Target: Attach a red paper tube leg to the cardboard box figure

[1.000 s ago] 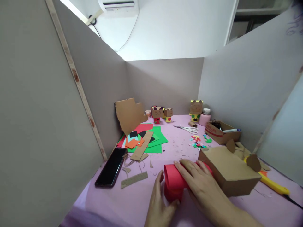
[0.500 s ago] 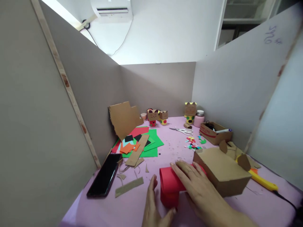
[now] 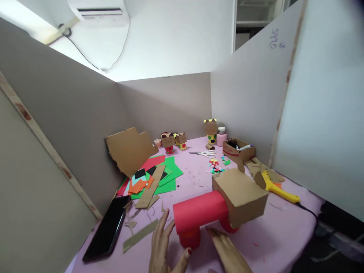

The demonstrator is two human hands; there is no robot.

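A red paper figure (image 3: pixel 199 214) stands on the pink table (image 3: pixel 278 235): a rolled red body on short red legs, joined at its right end to a brown cardboard box head (image 3: pixel 240 195) with small cardboard ears. My left hand (image 3: pixel 165 250) is open just left of the figure's front leg, its thumb near the leg. My right hand (image 3: pixel 226 250) lies flat on the table in front of the figure, fingers together, holding nothing. Neither hand grips the figure.
A black phone (image 3: pixel 106 229) and cardboard strips (image 3: pixel 139 236) lie at the left. Coloured paper sheets (image 3: pixel 155 176), a cardboard sheet (image 3: pixel 129 149), scissors (image 3: pixel 204 153), small paper figures (image 3: pixel 173 141), a pink jar (image 3: pixel 221 136), a small box (image 3: pixel 238 150) and a yellow glue gun (image 3: pixel 277 187) lie beyond. Grey partitions enclose the table.
My right hand has come off the top of the red roll and dropped in front of it. The view has swung, so everything sits further left in the picture.
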